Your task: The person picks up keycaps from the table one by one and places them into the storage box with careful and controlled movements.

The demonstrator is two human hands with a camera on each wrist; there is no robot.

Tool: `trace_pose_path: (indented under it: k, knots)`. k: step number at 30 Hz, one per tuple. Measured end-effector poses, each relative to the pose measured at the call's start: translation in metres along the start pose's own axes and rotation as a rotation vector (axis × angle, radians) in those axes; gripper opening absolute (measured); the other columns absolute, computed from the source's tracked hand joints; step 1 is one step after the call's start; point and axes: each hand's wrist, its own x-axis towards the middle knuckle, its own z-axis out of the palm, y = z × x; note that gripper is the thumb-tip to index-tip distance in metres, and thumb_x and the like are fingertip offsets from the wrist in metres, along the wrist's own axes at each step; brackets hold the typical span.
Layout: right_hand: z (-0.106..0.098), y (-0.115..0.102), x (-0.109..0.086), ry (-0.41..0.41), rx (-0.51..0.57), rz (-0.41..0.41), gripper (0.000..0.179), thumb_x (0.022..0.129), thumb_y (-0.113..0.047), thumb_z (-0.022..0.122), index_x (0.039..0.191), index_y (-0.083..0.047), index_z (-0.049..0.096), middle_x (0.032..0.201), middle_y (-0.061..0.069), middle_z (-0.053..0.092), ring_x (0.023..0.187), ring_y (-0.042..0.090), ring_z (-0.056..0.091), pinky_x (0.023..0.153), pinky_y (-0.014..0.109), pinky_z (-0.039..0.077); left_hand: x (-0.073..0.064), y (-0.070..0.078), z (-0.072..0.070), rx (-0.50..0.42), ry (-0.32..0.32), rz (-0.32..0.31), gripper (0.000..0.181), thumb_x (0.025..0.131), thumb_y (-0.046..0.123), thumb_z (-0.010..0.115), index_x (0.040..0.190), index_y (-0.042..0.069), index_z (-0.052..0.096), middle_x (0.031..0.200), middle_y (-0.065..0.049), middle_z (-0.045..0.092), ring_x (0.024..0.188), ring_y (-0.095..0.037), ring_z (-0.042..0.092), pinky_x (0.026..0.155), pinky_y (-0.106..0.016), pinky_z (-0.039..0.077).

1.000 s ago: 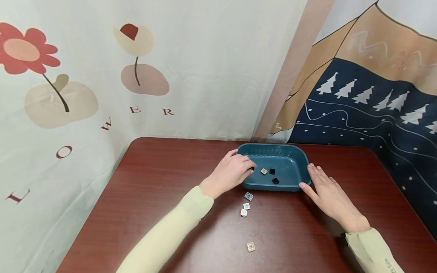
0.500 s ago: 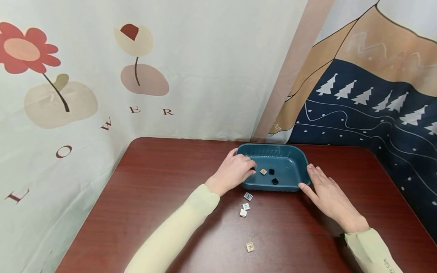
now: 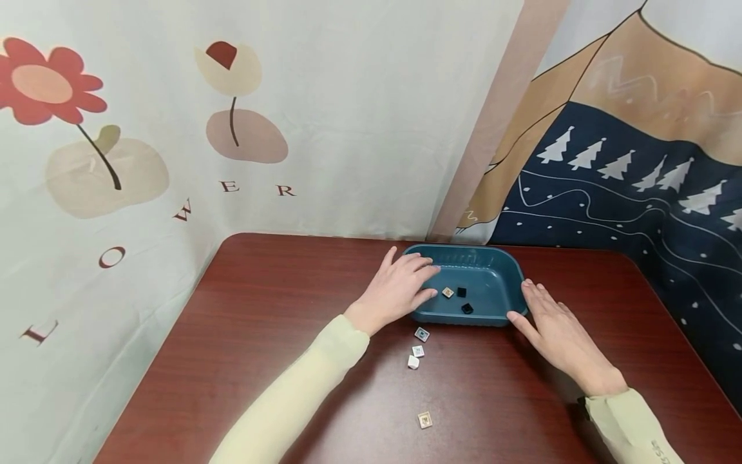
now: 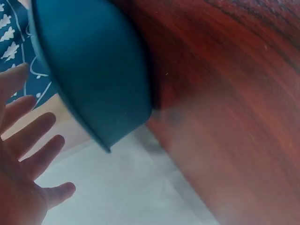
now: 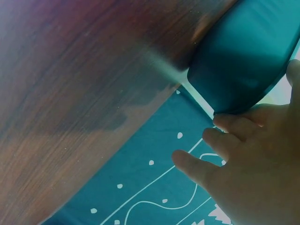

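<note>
A blue tray (image 3: 493, 277) sits near the table's back edge. Inside it lie two small black square pieces (image 3: 462, 292) and a beige one (image 3: 447, 292), keycap-like but too small to name surely. Over the tray's left end my left hand (image 3: 397, 287) hovers with fingers spread, nothing visible in its grasp; part of the tray is hidden beneath it. The left wrist view also shows the hand (image 4: 23, 154) with separated fingers beside the tray's wall (image 4: 93, 61). My right hand (image 3: 559, 335) rests its straight fingers and thumb against the tray's right side.
In front of the tray, a grey-blue square piece (image 3: 422, 334) and two white ones (image 3: 418, 351) lie on the brown table (image 3: 278, 290). Closer to me is a beige piece (image 3: 425, 420). A printed curtain (image 3: 359, 129) hangs behind the table.
My left hand has let go of a small black piece at the tray's left end; its fingers have spread and lifted slightly. The right hand stays at the tray's right side.
</note>
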Motion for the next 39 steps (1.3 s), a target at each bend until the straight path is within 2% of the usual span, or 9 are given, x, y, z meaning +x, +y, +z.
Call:
trace_pose_path:
  k: [3, 8, 14, 20, 27, 34, 36, 39]
  knots:
    - [0.0, 0.0, -0.001, -0.002, 0.003, 0.003, 0.088, 0.105, -0.055, 0.051, 0.161, 0.006, 0.021, 0.166, 0.029, 0.022, 0.151, 0.051, 0.02, 0.113, 0.073, 0.024, -0.009, -0.003, -0.007, -0.022, 0.039, 0.001, 0.048, 0.102, 0.042, 0.066, 0.144, 0.019, 0.061, 0.142, -0.001, 0.063, 0.138, -0.023, 0.051, 0.12, -0.062, 0.025]
    - [0.001, 0.001, -0.002, -0.005, 0.013, 0.005, 0.089, 0.105, -0.056, 0.05, 0.162, 0.006, 0.019, 0.166, 0.029, 0.02, 0.151, 0.052, 0.019, 0.113, 0.074, 0.023, -0.031, -0.014, -0.018, -0.054, 0.089, -0.019, 0.051, 0.101, 0.038, 0.068, 0.146, 0.015, 0.059, 0.141, -0.003, 0.062, 0.136, -0.025, 0.052, 0.119, -0.064, 0.025]
    - [0.001, 0.002, -0.002, -0.003, 0.012, 0.003, 0.088, 0.106, -0.055, 0.049, 0.161, 0.007, 0.019, 0.166, 0.03, 0.02, 0.151, 0.053, 0.019, 0.113, 0.074, 0.023, -0.054, -0.026, -0.031, -0.056, 0.137, -0.012, 0.043, 0.1, 0.035, 0.07, 0.138, 0.016, 0.066, 0.141, -0.007, 0.062, 0.136, -0.031, 0.052, 0.118, -0.065, 0.026]
    - [0.001, 0.002, -0.002, -0.004, 0.016, 0.0, 0.088, 0.106, -0.056, 0.048, 0.162, 0.006, 0.019, 0.166, 0.029, 0.019, 0.151, 0.052, 0.019, 0.113, 0.074, 0.023, -0.073, -0.029, -0.037, 0.0, 0.166, 0.054, 0.035, 0.099, 0.033, 0.071, 0.13, 0.017, 0.071, 0.137, -0.005, 0.066, 0.134, -0.03, 0.055, 0.118, -0.062, 0.029]
    - [0.002, 0.002, -0.002, 0.0, 0.02, -0.006, 0.088, 0.106, -0.055, 0.049, 0.161, 0.006, 0.019, 0.166, 0.029, 0.02, 0.151, 0.051, 0.02, 0.113, 0.074, 0.023, -0.095, -0.029, -0.038, 0.04, 0.194, 0.154, 0.031, 0.097, 0.031, 0.072, 0.124, 0.016, 0.073, 0.129, -0.003, 0.07, 0.125, -0.025, 0.061, 0.114, -0.053, 0.039]
    - [0.001, 0.002, -0.002, 0.01, 0.012, -0.021, 0.086, 0.106, -0.053, 0.05, 0.161, 0.007, 0.02, 0.166, 0.029, 0.021, 0.151, 0.051, 0.021, 0.112, 0.074, 0.024, -0.117, -0.031, -0.039, 0.06, 0.285, 0.236, 0.027, 0.091, 0.024, 0.077, 0.116, 0.013, 0.076, 0.115, 0.0, 0.073, 0.108, -0.021, 0.068, 0.1, -0.041, 0.052]
    - [0.001, 0.002, -0.002, 0.006, 0.01, -0.02, 0.087, 0.106, -0.054, 0.049, 0.161, 0.007, 0.02, 0.166, 0.029, 0.021, 0.151, 0.051, 0.02, 0.113, 0.074, 0.024, -0.123, -0.033, -0.038, 0.059, 0.292, 0.251, 0.027, 0.09, 0.024, 0.077, 0.115, 0.013, 0.076, 0.113, 0.0, 0.073, 0.107, -0.022, 0.067, 0.1, -0.042, 0.051]
    - [0.001, 0.002, -0.002, 0.004, 0.011, -0.018, 0.087, 0.106, -0.055, 0.049, 0.161, 0.006, 0.02, 0.166, 0.029, 0.021, 0.152, 0.051, 0.02, 0.113, 0.074, 0.024, -0.131, -0.035, -0.037, 0.064, 0.275, 0.255, 0.025, 0.092, 0.025, 0.074, 0.114, 0.013, 0.076, 0.112, 0.0, 0.073, 0.112, -0.024, 0.065, 0.107, -0.049, 0.046]
